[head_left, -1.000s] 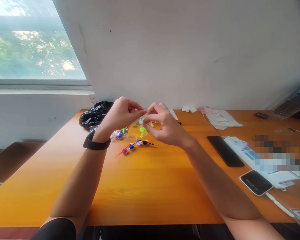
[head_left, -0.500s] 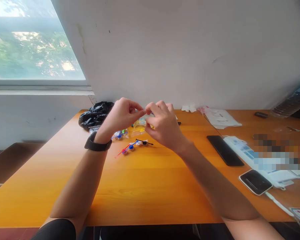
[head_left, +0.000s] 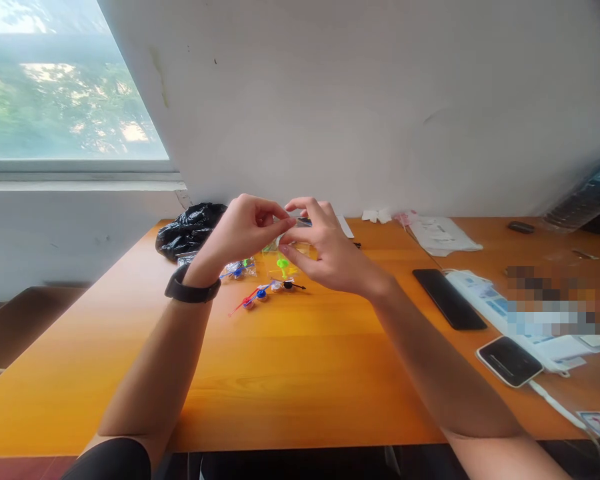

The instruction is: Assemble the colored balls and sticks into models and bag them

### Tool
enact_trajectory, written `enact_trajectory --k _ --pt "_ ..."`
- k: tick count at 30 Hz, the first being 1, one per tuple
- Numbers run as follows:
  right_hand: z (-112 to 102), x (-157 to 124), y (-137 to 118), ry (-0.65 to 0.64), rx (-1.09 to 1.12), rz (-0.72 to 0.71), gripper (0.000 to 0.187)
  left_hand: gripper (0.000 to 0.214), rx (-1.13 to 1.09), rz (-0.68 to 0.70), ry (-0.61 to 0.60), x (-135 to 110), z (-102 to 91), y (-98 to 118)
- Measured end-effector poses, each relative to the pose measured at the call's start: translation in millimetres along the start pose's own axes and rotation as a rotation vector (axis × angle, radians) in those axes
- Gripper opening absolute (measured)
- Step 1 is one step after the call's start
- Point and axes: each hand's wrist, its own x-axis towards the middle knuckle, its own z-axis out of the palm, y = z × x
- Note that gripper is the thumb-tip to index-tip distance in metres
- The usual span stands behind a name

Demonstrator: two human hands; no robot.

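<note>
My left hand [head_left: 257,225], with a black band on the wrist, is raised above the table, thumb and index finger pinched together. What they hold, if anything, is too small to make out. Close beside those fingertips is my right hand [head_left: 320,240], its fingers parted and curved. Just below its thumb shows a bright green arrow-shaped plastic piece [head_left: 283,265]; whether it lies on the clear bag or hangs in the air I cannot tell. Nearer me on the table sit small round pieces with arrows: a red one [head_left: 249,303], a blue one [head_left: 261,294] and a black one [head_left: 289,285].
A black plastic bag [head_left: 190,230] lies at the back left, with a clear bag of blue and green pieces [head_left: 239,269] beside it. On the right are a dark phone [head_left: 450,300], a white-edged device [head_left: 510,361] with a cable, and a white packet [head_left: 445,235].
My right hand's fingers have spread and its thumb has shifted slightly left. The green piece has come into view below it. My left hand keeps its pinch.
</note>
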Motion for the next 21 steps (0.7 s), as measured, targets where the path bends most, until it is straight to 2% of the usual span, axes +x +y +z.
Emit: enact_trajectory --k 6,8,10,14,16,18,21 --pt "-15.1 -3.5 15.0 -0.139 0.163 0.049 0.026 0.031 -0.089 -0.038 -0.029 -4.2 -7.9 -2.7" --pt "-18.7 -3.3 19.2 -0.138 0.202 0.058 0.024 0.031 -0.126 -0.039 -0.026 -4.2 -8.8 -4.7" --pt "-20.7 -1.8 19.4 -0.057 0.224 0.049 0.022 0.033 -0.149 -0.043 0.002 -2.7 -8.3 -5.6" --pt "-21.7 2.0 13.6 0.187 0.212 0.023 0.022 0.038 -0.208 -0.015 0.159 3.3 -5.8 -8.0" --pt "-21.3 3.3 12.0 0.303 0.208 0.04 0.024 0.047 -0.3 0.006 0.169 6.1 -3.4 -11.7" --pt "-20.3 4.5 12.0 0.399 0.222 0.068 0.026 0.055 -0.415 0.019 0.067 8.0 1.7 -17.0" --pt "-20.2 6.5 13.8 0.515 0.249 0.094 0.029 0.061 -0.556 0.041 -0.2 9.9 16.4 -26.9"
